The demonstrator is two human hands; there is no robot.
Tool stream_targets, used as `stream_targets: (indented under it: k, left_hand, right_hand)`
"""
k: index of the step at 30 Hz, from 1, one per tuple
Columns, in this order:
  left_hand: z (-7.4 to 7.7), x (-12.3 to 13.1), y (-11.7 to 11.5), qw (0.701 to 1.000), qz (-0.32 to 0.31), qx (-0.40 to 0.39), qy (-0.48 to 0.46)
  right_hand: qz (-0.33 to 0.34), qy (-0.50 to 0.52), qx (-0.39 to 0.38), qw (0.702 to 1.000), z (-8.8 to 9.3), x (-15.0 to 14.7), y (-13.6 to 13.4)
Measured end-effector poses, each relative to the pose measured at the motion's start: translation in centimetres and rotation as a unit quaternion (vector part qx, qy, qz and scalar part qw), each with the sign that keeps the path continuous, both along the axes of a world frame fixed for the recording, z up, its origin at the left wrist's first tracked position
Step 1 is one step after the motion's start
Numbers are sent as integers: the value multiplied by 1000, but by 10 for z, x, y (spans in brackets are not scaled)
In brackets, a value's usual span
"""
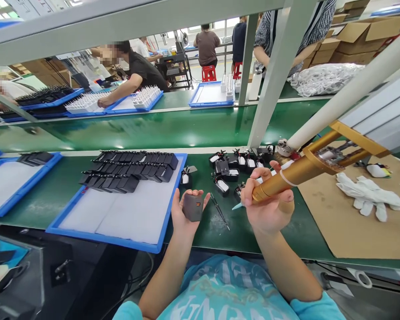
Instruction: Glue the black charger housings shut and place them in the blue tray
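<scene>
My left hand [184, 218] is palm up, with its fingers curled round a small black box-shaped casing [193, 207] that has an orange mark on its face. My right hand [268, 215] is closed, and a light blue pointed tool [238, 206] sticks out from its fingers. A gold-coloured cylinder [280, 180] crosses in front of that hand and hides most of the tool. Between my hands, dark tweezers [220, 211] lie on the green bench. Just beyond are several open black units [222, 168] with white parts and wires. One more open unit [186, 178] stands beyond my left hand.
To the left, a blue-rimmed tray [160, 231] carries rows of black casings [130, 169]. Another tray [55, 162] lies farther left. White gloves [370, 195] rest on cardboard [330, 222] at right. A slanting post [270, 75] rises ahead; co-workers are across the bench.
</scene>
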State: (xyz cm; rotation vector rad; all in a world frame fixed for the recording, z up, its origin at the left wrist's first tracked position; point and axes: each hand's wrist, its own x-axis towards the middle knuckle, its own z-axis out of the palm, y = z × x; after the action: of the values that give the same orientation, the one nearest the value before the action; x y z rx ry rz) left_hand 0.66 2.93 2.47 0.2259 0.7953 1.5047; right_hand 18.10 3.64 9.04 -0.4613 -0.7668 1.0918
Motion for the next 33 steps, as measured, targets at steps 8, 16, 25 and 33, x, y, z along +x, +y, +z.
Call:
stream_targets:
  k: [8, 16, 25, 33]
  left_hand:
    - [-4, 11, -3, 993, -11, -24, -111]
    - [-7, 9, -8, 993, -22, 1, -117]
    - [-3, 9, -10, 998, -38, 32, -40]
    - [2, 9, -11, 999, -30, 39, -20]
  right_hand:
    - [-13, -16, 2, 1000, -1, 1, 1]
    - [-24, -17, 13, 999, -1, 1, 1]
    - [-35, -21, 2, 999, -1, 1, 2]
    - [-42, -27, 2, 999, -1, 1, 2]
